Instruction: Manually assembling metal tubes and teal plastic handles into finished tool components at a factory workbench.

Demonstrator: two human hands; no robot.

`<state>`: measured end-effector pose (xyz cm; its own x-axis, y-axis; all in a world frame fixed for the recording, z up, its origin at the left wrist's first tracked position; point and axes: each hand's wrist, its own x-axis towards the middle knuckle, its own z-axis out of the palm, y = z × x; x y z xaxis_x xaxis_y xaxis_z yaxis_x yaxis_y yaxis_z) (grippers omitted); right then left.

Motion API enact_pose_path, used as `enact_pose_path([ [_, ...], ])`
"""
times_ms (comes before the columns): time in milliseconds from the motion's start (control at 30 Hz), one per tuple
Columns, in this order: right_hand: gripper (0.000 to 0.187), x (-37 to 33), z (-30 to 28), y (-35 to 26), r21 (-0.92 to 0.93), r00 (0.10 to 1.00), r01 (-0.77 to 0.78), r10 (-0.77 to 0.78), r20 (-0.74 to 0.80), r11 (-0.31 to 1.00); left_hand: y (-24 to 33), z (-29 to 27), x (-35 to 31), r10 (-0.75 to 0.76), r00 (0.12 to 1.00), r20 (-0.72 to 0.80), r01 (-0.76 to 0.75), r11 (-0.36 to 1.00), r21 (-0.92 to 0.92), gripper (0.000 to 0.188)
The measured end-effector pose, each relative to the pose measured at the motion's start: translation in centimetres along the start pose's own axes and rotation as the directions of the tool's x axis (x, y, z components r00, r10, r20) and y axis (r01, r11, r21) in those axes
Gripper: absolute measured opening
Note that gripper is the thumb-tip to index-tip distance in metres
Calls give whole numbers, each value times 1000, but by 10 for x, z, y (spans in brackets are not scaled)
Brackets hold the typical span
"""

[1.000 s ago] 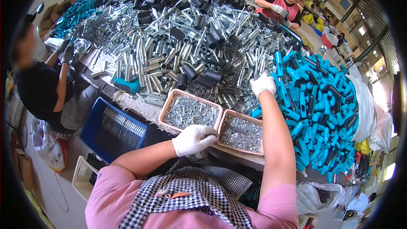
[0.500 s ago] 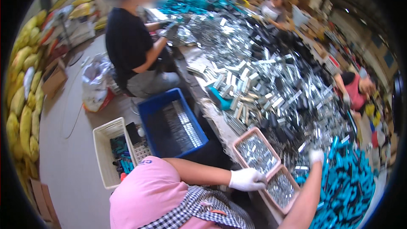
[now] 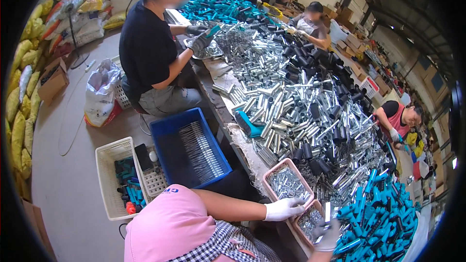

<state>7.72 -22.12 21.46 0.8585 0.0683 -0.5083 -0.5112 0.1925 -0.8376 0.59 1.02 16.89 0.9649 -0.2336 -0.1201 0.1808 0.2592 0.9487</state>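
Note:
My left hand, in a white glove, is at the rim where two small pink trays meet. Its fingers are pressed together; whatever lies between them is too small to make out. Over the nearer pink tray, which contains small shiny parts, my gloved right hand is closed on a shiny metal tube that points up and away from me. Motion blurs that hand slightly. The farther pink tray contains small silver metal pins. Beside my right hand lies a heap of teal plastic handles.
Metal tubes and black sleeves cover the table. At left stand a blue crate with metal rods and a white basket with teal parts. One co-worker sits at far left; others work across the table.
My right hand has come back from the metal and teal heaps to the nearer pink tray, now with a metal tube in it. My left hand stays by the trays. The head view has shifted slightly.

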Motion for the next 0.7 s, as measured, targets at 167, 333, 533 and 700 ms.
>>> enact_pose_path([
  [167, 33, -86, 49, 59, -206, 961, 166, -111, 255, 964, -10, 9, 1, 165, 984, 66, -172, 977, 128, 35],
  [333, 24, -87, 39, 77, -116, 968, 213, -194, 158, 970, 8, -13, -13, 287, 949, -131, -231, 915, 330, 28],
  [533, 37, -77, 29, 99, -753, 746, 614, -483, 458, 235, 15, 1, -44, 339, 941, 12, -305, 829, 468, 31],
  [700, 68, -98, 39, 112, -630, 780, 623, -435, 450, 464, -22, 12, -53, 323, 916, 240, -397, 822, 408, 28],
])
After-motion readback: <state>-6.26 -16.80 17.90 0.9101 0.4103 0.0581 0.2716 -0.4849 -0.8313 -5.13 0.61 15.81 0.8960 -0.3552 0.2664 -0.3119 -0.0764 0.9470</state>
